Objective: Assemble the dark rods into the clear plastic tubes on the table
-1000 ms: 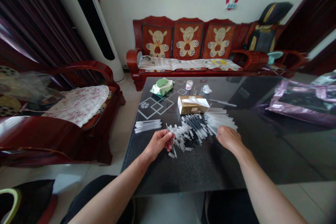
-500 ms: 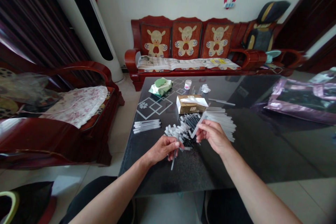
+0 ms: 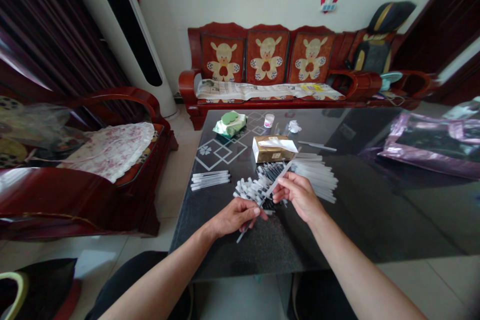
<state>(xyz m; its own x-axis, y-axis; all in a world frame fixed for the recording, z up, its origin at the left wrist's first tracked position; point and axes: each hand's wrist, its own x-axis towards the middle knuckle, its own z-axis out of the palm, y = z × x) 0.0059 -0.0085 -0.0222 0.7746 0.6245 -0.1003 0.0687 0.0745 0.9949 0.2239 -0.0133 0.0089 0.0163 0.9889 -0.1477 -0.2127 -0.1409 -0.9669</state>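
My left hand [image 3: 243, 216] is closed on a thin pen refill [image 3: 242, 236], its lower end sticking out toward me. Between the fingertips of my right hand [image 3: 296, 191] is a translucent white pen barrel [image 3: 279, 176], slanting down to the left. The barrel's lower end meets the refill's upper end, or lies very near it. Beneath and behind my hands are a heap of white pen caps [image 3: 249, 187] and a pile of black-tipped refills [image 3: 273, 170]. More pen barrels [image 3: 318, 175] lie stacked beyond my right hand. Several assembled-looking pens [image 3: 210, 180] lie in a row at the left.
A gold tissue box [image 3: 273, 150] stands behind the piles on the dark table [image 3: 375, 210]. Farther back are a green wipes pack [image 3: 230, 124], a small white jar [image 3: 269, 120] and crumpled tissue [image 3: 294, 126]. A purple-edged plastic bag [image 3: 431, 145] lies at the right.
My right hand has moved left and slightly down with the barrel, toward the refill. In my left hand the refill has tilted, bringing it into line with the barrel.
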